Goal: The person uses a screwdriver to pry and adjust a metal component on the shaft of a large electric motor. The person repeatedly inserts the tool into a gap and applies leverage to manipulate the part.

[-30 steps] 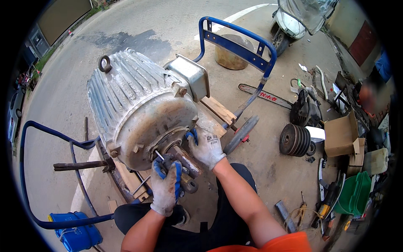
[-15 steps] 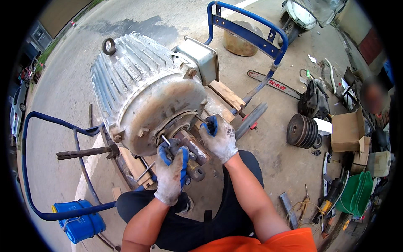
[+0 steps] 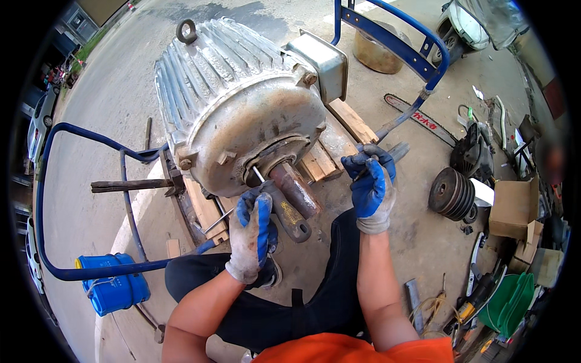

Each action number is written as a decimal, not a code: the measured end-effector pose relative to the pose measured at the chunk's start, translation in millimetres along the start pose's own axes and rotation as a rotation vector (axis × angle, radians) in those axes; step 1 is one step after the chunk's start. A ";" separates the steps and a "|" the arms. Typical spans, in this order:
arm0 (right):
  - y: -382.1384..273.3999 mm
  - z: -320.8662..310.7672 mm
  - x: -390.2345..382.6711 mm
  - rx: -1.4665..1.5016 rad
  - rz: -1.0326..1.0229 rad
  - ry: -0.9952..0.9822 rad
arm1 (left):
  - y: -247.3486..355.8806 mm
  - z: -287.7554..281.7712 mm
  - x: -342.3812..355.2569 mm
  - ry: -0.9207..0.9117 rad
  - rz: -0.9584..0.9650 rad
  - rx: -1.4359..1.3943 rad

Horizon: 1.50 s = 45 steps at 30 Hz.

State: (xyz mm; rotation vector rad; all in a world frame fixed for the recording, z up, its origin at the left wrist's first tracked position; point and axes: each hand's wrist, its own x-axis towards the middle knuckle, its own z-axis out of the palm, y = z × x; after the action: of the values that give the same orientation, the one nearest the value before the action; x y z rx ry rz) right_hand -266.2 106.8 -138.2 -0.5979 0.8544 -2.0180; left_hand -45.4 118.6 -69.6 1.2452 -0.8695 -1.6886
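One screwdriver (image 3: pixel 289 212) slants out from the gap beside the shaft (image 3: pixel 296 189) of the grey motor (image 3: pixel 260 139). Your left hand (image 3: pixel 249 233) grasps its dark handle near the upper end; your right hand (image 3: pixel 374 190), apart from the motor, pinches a small dark piece (image 3: pixel 361 176), mostly hidden. The motor rests on wooden boards (image 3: pixel 354 121) on the blue cart (image 3: pixel 387 40), shaft toward its near edge. Beyond the cart's right edge lie a grooved pulley (image 3: pixel 448 192) and a chainsaw (image 3: pixel 475 148).
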 end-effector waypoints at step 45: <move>94.1 -13.5 -112.6 0.025 0.623 0.033 | -3.1 22.6 -12.7 -0.223 -0.075 -0.226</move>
State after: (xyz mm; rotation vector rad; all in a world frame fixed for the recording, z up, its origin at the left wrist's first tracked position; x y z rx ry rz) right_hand -166.9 167.5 -228.7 -0.2375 0.8985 -1.4690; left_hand -66.0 132.6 -61.6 0.9606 -0.7433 -1.9539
